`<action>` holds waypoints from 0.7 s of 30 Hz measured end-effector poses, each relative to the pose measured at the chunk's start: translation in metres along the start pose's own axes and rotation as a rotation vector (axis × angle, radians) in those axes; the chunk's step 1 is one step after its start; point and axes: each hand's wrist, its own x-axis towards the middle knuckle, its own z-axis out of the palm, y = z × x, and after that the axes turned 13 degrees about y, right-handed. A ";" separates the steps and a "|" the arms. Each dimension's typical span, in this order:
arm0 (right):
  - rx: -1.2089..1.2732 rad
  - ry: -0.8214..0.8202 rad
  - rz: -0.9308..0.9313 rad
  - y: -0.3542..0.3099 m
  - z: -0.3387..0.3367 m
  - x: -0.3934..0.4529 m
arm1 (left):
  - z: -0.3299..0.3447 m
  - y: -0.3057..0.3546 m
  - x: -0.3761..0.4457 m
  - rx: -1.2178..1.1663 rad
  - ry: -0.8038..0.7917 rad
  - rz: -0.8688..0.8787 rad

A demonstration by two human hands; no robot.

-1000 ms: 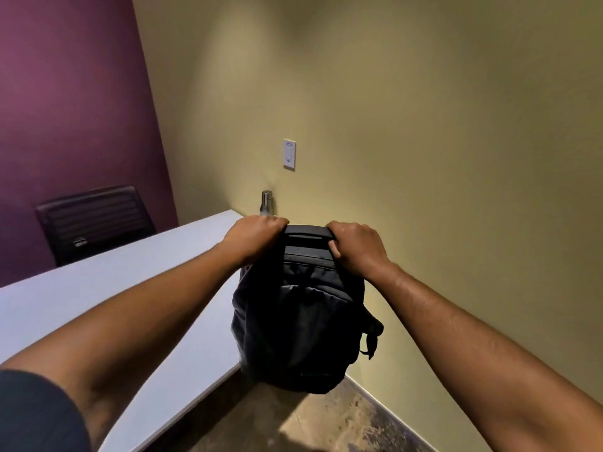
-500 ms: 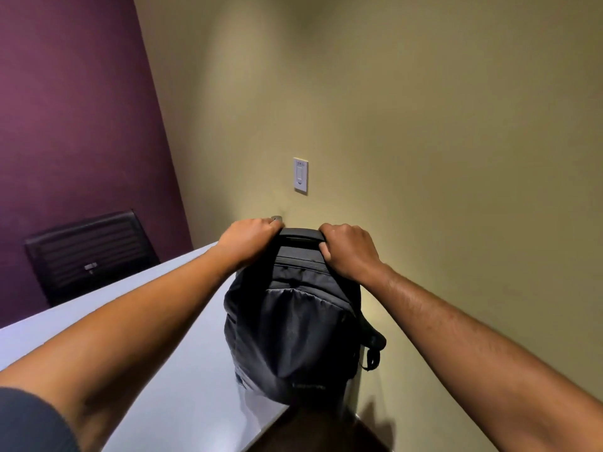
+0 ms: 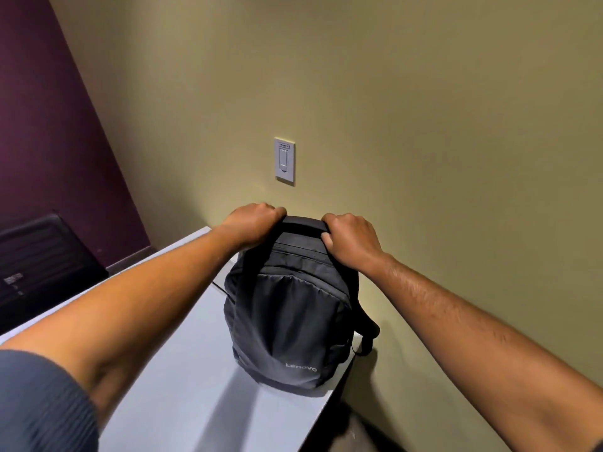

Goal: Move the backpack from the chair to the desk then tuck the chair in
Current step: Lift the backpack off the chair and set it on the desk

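A dark grey backpack (image 3: 290,321) with a light logo stands upright on the right end of the white desk (image 3: 182,386), close to the desk's right edge and the wall. My left hand (image 3: 254,223) grips the left side of its top handle. My right hand (image 3: 349,236) grips the handle's right side. A strap hangs off the backpack's right side over the desk edge. The chair that the backpack came from is out of view.
A black chair back (image 3: 42,265) stands beyond the desk at the left, against the purple wall. A white wall switch (image 3: 284,160) sits on the beige wall above the backpack. Dark floor (image 3: 352,432) shows right of the desk's end.
The backpack has moved from hanging beside the desk's end, over the floor, up and onto the desktop. Both hands have kept their hold on its top. A metal bottle seen earlier is now hidden.
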 end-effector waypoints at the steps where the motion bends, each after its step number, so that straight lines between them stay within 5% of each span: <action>1: -0.006 0.006 0.030 0.002 0.009 0.007 | 0.008 -0.008 0.011 -0.015 0.012 0.013; 13: -0.068 -0.026 0.266 0.058 0.071 0.060 | 0.076 -0.039 0.129 -0.122 0.051 0.145; 21: -0.044 0.073 0.215 0.091 0.093 0.080 | 0.100 -0.037 0.182 -0.172 0.101 0.150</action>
